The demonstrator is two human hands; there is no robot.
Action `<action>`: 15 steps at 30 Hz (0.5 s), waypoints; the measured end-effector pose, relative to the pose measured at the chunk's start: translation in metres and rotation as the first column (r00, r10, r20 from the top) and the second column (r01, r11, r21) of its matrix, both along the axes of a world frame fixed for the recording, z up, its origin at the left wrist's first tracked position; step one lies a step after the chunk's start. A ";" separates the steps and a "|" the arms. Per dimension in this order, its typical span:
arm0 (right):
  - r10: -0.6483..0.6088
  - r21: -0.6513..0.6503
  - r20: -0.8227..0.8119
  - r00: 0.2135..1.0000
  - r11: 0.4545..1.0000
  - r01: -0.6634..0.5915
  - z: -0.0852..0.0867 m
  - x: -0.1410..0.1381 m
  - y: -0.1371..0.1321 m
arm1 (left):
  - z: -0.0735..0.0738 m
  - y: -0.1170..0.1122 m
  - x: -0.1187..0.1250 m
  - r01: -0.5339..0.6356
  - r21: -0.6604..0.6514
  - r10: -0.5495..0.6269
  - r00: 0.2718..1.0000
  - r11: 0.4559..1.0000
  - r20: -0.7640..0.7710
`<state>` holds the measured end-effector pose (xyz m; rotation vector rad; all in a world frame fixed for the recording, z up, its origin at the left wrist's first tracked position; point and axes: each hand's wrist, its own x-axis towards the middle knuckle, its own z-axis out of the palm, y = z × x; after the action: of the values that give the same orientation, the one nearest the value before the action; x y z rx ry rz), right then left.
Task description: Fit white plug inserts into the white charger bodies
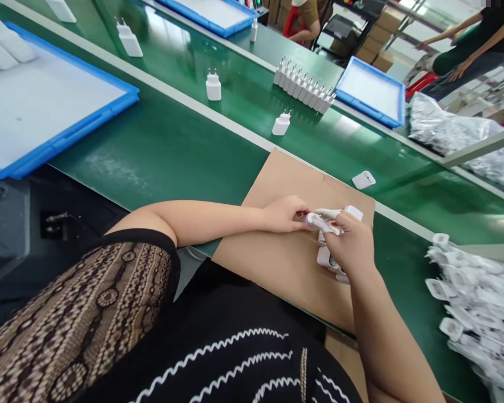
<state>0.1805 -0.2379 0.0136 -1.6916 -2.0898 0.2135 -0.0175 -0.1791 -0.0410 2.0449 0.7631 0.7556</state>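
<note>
Both hands meet over a sheet of brown cardboard on the green bench. My left hand is closed, its fingertips pinching a small white plastic piece. White coverings show on the thumb and forefinger of my right hand. Those two fingers close on the same white piece from the right; its exact kind is hidden by the fingers. Beneath and beside my right hand lie several white charger housings, partly covered by the palm. Another white housing shows just beyond its knuckles.
White plug chargers, including one charger, stand spaced along the green conveyor. A row of chargers stands farther back. Blue-rimmed trays lie left and behind. A heap of white parts lies at right. Other people sit across the line.
</note>
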 end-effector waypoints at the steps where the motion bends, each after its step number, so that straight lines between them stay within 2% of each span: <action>1: 0.014 0.029 0.046 0.999 0.999 -0.016 -0.001 -0.001 0.000 | -0.001 0.000 0.000 0.001 0.002 -0.001 1.000 1.000 0.002; 5: 0.030 0.109 0.211 0.977 0.993 -0.054 -0.004 -0.004 0.000 | -0.004 0.000 0.000 0.016 0.027 -0.016 1.000 1.000 0.002; 8: 0.022 0.111 0.266 0.964 0.992 -0.053 -0.001 -0.007 0.000 | -0.006 -0.003 -0.001 0.015 0.119 -0.012 1.000 0.993 -0.027; 12: -0.034 0.060 0.131 0.991 0.998 0.026 0.004 -0.015 -0.002 | -0.007 -0.010 0.001 -0.014 0.316 0.071 0.983 0.949 -0.170; 15: -0.057 -0.018 -0.066 0.996 0.998 0.056 -0.003 -0.016 -0.003 | -0.006 -0.013 0.001 -0.006 0.342 0.087 0.971 0.940 -0.221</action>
<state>0.1645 -0.2407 0.0110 -1.7270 -1.9943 0.2664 -0.0166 -0.1921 -0.0472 2.4679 0.8623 0.7199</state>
